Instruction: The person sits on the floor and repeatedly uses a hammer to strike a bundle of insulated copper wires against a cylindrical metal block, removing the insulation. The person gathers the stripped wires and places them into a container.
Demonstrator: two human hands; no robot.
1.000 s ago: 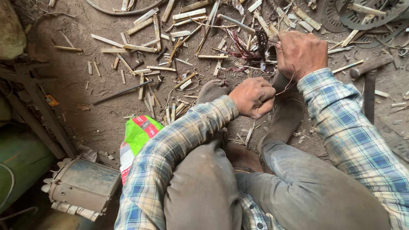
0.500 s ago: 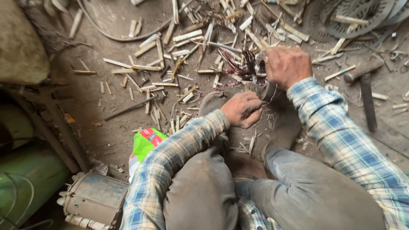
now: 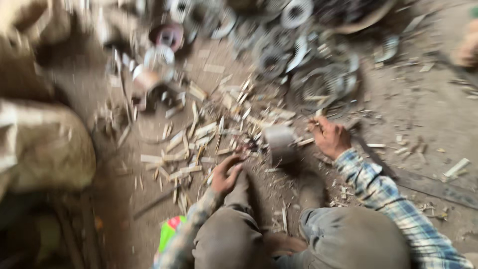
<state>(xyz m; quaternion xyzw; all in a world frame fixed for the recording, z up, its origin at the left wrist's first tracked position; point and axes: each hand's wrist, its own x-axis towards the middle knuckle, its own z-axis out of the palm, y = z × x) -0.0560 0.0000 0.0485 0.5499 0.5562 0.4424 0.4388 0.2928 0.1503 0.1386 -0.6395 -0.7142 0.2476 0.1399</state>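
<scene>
Both hands reach forward past the knees: the left hand (image 3: pixel 226 175) half-curled and low, the right hand (image 3: pixel 330 137) farther out, fingers bent, checked sleeve stretched

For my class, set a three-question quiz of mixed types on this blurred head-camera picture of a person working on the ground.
1. True or false: the right hand rests flat on the person's knee.
2. Multiple choice: what lies between the two hands? A) a grey cylindrical metal part B) a glass bottle C) a folded cloth
3. Fill in: the ground in front of the left hand is strewn with pale ____.

Key
1. False: it is stretched out over the dirt floor, by the cylinder.
2. A
3. Strips, short flat pieces; the blur hides what they are made of.
</scene>
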